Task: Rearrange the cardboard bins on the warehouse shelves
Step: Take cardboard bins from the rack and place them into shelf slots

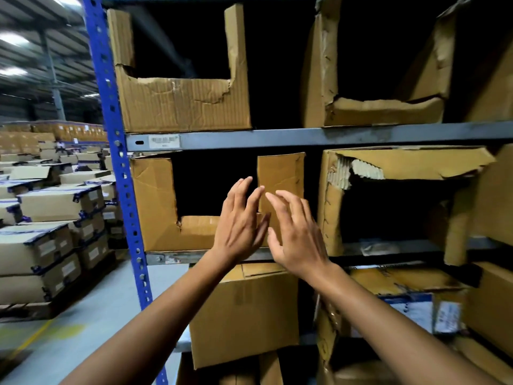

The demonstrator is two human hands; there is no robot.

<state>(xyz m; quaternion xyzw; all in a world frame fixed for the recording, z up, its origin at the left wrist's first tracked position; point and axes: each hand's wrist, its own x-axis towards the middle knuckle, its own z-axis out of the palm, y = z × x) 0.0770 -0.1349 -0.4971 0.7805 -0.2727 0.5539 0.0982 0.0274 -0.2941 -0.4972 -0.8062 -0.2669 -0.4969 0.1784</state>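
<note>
A brown cardboard bin (158, 201) with a cut-out front stands on the middle shelf at the left. Both my hands are raised in front of its right side. My left hand (240, 220) has straight fingers spread before the bin's low front wall. My right hand (297, 232) is beside it with fingers loosely spread, over the bin's right front panel. Whether either hand touches the cardboard I cannot tell. Neither hand holds anything. A torn bin (399, 168) stands to the right on the same shelf.
Two worn bins (183, 107) (374, 109) stand on the upper shelf. A closed box (244, 309) sticks out from the shelf below. A blue upright post (116, 151) marks the rack's left edge. Stacked cartons (52, 215) fill the floor at the left.
</note>
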